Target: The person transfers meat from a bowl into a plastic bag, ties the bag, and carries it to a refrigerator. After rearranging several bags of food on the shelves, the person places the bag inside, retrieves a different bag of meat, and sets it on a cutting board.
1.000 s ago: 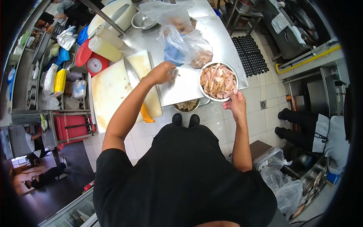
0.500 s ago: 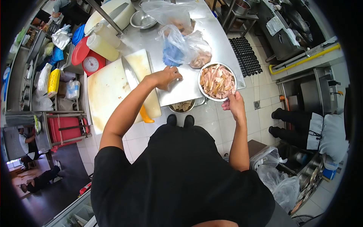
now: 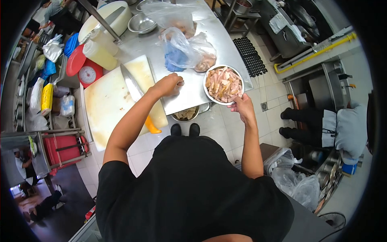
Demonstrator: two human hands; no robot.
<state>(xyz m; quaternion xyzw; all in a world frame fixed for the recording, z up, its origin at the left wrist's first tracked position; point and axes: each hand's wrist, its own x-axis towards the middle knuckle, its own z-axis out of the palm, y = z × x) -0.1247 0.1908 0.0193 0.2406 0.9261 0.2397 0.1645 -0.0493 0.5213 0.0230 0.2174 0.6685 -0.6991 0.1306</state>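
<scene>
My right hand (image 3: 243, 109) grips the near rim of a round metal bowl (image 3: 207, 93), its thumb at the edge. Strips of sliced pale-pink meat (image 3: 224, 84) fill the bowl, which sits at the right edge of the steel table (image 3: 183, 99). My left hand (image 3: 168, 85) is low over the table near its front edge, fingers curled together; what they hold, if anything, is hidden. Left of it, a large knife (image 3: 131, 82) with a yellow handle lies on a white cutting board (image 3: 107, 109). Beyond the hands are clear plastic bags (image 3: 181, 44), one with something blue, another with meat.
A bowl of pale pieces (image 3: 186, 114) sits below the table edge. A red scale (image 3: 88, 74), squeeze bottles (image 3: 100, 54) and an empty metal bowl (image 3: 142, 25) stand at the left and back. A person in a white apron (image 3: 328, 129) is at the right.
The view has turned slightly, so the table and its things appear farther left. Both hands keep nearly the same places, the right still on the bowl's rim.
</scene>
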